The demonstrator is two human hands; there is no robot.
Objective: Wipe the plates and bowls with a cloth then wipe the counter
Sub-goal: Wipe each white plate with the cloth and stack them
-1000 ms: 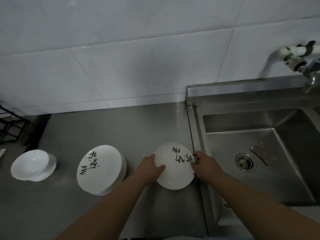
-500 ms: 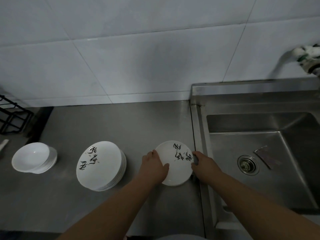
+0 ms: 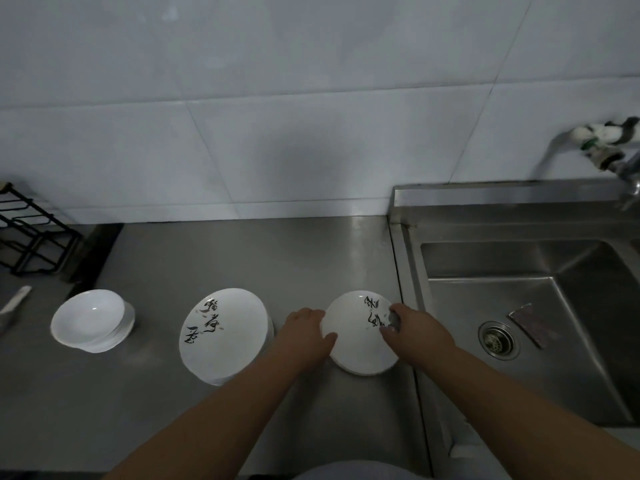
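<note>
The single plate (image 3: 356,336) now lies low on the counter (image 3: 242,258), just left of the sink (image 3: 408,271). One second ago it looked lifted and tilted toward the camera. Whether it rests fully on the steel now, I cannot tell.

The right hand (image 3: 415,336) has moved from the plate's right rim onto its face, and it now covers part of the black painted characters. Its fingers are curled and pinch a small grey cloth (image 3: 393,320), which is mostly hidden. The left hand (image 3: 304,336) stays on the left rim as before, with the thumb over the edge and the fingers curled around it.

I judge from this that the wiping of this plate is just starting or is going on, not finished.

The stack of plates (image 3: 223,336) to the left and the stacked bowls (image 3: 90,320) at far left have not moved. No hand touches them. The counter wipe is not yet begun.

A dark pad (image 3: 530,323) lies in the sink basin, as earlier.
</note>
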